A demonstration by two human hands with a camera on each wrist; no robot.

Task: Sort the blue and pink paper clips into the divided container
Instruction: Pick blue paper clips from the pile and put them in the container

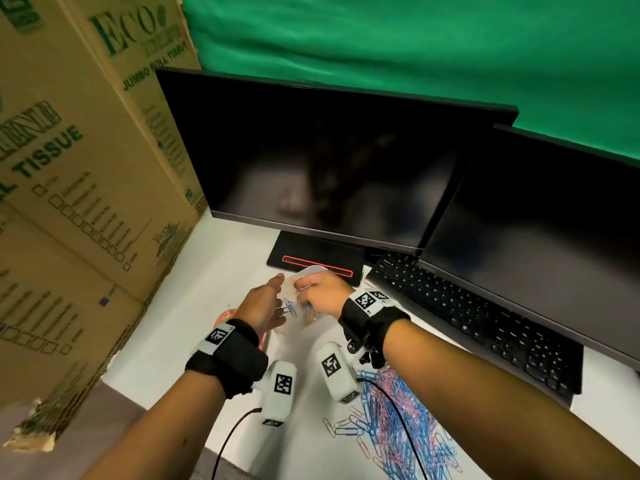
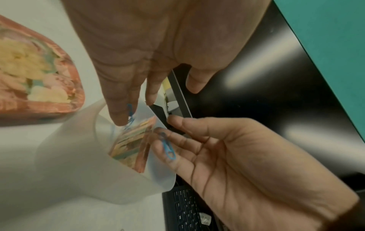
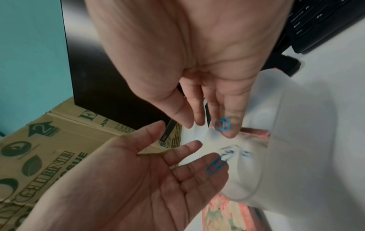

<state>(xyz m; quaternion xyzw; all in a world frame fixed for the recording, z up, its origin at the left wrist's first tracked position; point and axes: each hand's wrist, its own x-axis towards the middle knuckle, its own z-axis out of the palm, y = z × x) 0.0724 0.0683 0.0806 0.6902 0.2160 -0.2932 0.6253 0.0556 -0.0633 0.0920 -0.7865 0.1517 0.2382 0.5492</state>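
A translucent white container (image 1: 311, 271) stands in front of the monitor stand, with several blue clips (image 1: 290, 306) inside it. My left hand (image 1: 273, 303) and right hand (image 1: 308, 301) are both over its opening, fingers fairly straight. A blue clip (image 3: 223, 125) lies against my right hand's fingertip, thumb apart from it. Another blue clip (image 3: 215, 164) lies on my left hand's straight fingertips, palm open. Neither clip is pinched. A mixed pile of blue and pink clips (image 1: 398, 431) lies on the white desk near my right forearm. The container's divider is not clear to see.
A pink patterned lid or tray (image 2: 29, 78) lies left of the container. Behind it are a dark monitor (image 1: 329, 161) and its stand (image 1: 315, 258). A second monitor (image 1: 536, 237) and a black keyboard (image 1: 467, 323) are to the right. Cardboard boxes (image 1: 69, 202) wall the left.
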